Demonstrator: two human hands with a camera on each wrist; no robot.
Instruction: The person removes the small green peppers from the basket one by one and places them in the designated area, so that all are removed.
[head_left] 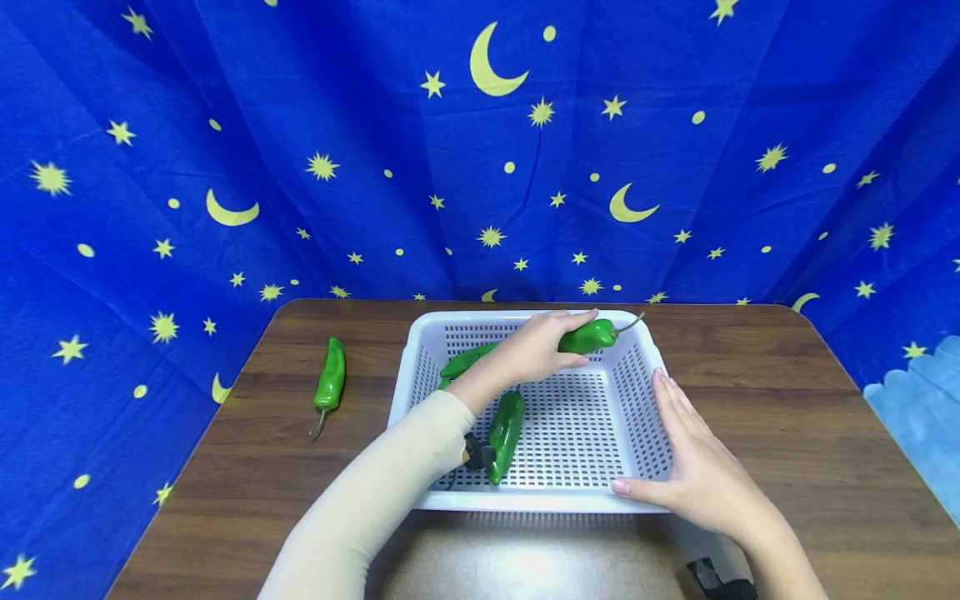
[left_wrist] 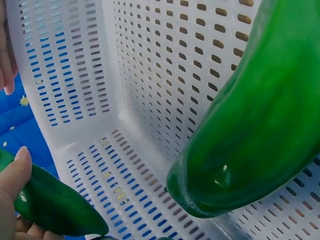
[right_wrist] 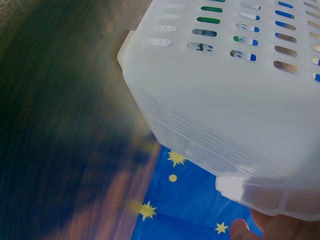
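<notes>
My left hand (head_left: pixel 536 346) reaches across a white plastic basket (head_left: pixel 532 504) and grips a green pepper (head_left: pixel 592 336) near the far right corner. The pepper's stem points right, and the left wrist view shows its tip (left_wrist: pixel 75 215) beyond my fingers. Another green pepper (head_left: pixel 506 437) lies lengthwise in the basket beneath my left wrist and looms large in the left wrist view. Farther back, a pepper (head_left: pixel 467 360) is partly hidden by my forearm. My right hand (head_left: pixel 701 462) rests at the basket's near right corner, fingers straight along the right rim, thumb over the front rim.
One more green pepper (head_left: pixel 331 379) lies on the wooden table (head_left: pixel 757 375) left of the basket, stem toward me. A blue curtain (head_left: pixel 390 125) with yellow stars and moons hangs behind the table. Light-blue fabric (head_left: pixel 922 417) shows at the right edge.
</notes>
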